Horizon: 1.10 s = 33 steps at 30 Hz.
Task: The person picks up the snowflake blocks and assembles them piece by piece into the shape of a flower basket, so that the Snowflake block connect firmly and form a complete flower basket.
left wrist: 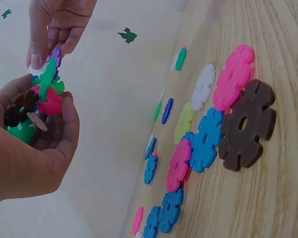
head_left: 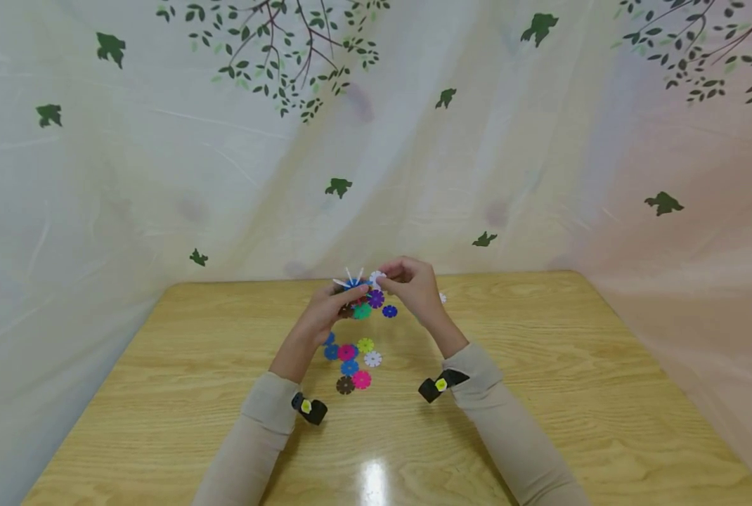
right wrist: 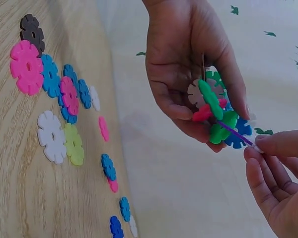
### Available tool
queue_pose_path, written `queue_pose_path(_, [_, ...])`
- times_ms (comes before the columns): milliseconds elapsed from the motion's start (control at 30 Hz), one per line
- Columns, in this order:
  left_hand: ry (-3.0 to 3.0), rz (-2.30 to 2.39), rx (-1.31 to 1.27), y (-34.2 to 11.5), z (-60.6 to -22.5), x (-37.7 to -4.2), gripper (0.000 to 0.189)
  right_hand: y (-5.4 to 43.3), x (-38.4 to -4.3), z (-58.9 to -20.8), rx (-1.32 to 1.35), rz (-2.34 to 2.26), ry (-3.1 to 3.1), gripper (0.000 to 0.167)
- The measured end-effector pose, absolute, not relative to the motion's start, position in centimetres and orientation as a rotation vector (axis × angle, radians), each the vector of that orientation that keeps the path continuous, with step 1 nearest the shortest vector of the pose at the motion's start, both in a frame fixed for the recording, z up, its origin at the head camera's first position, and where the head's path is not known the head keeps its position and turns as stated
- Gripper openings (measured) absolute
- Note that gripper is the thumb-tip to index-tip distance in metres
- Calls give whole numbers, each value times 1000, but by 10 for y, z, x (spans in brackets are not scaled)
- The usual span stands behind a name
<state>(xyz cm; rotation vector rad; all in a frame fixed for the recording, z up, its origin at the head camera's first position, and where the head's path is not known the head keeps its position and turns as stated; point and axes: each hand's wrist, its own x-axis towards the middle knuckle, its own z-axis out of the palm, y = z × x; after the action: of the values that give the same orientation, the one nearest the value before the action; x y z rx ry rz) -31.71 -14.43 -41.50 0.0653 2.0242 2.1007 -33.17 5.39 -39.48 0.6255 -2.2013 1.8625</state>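
Observation:
My left hand point(head_left: 320, 315) holds a cluster of interlocked flower-shaped plastic discs point(right wrist: 212, 100) above the far part of the table. Green, pink, brown, blue and white pieces show in it, and a purple disc point(head_left: 376, 299) juts from its right side. Between the thumb and fingers of my right hand point(head_left: 417, 287) is a white disc point(head_left: 377, 279), pinched at the purple disc's outer edge. In the right wrist view the purple disc point(right wrist: 236, 134) is seen edge-on. Fingertips hide most of the white disc there, so how far the two are joined cannot be told.
Loose discs lie on the wooden table point(head_left: 540, 393) below my hands, among them a brown disc point(head_left: 345, 384), a pink disc point(head_left: 362, 380), a white disc point(head_left: 372, 359) and a yellow disc point(head_left: 365, 345). A dark blue disc point(head_left: 389, 311) lies farther back. A leaf-printed cloth point(head_left: 414, 154) hangs behind.

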Motion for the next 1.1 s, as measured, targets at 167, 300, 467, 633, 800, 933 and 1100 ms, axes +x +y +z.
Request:
queue_pose_path(167, [2060, 2100, 116, -145, -413, -316, 38, 54, -331, -396, 656, 1869, -2175, 11])
queue_pose_path(300, [2086, 2109, 141, -145, -412, -314, 27, 53, -330, -396, 664, 1877, -2147, 10])
queue_pose_path(467, [2126, 2093, 166, -145, -409, -312, 16, 53, -327, -394, 676, 1908, -2121, 10])
queue_pose_path(633, [2148, 2093, 180, -145, -408, -312, 18, 51, -327, -392, 684, 1914, -2105, 10])
queue_pose_path(800, [2067, 2182, 76, -142, -410, -316, 32, 48, -330, -395, 633, 1947, -2101, 13])
queue_pose_path(933, [1938, 2355, -67, -138, -411, -318, 47, 44, -330, -398, 575, 1960, -2120, 16])
queue_pose_path(1100, [1842, 2523, -153, -137, -411, -319, 58, 42, -328, -399, 546, 1984, -2130, 16])
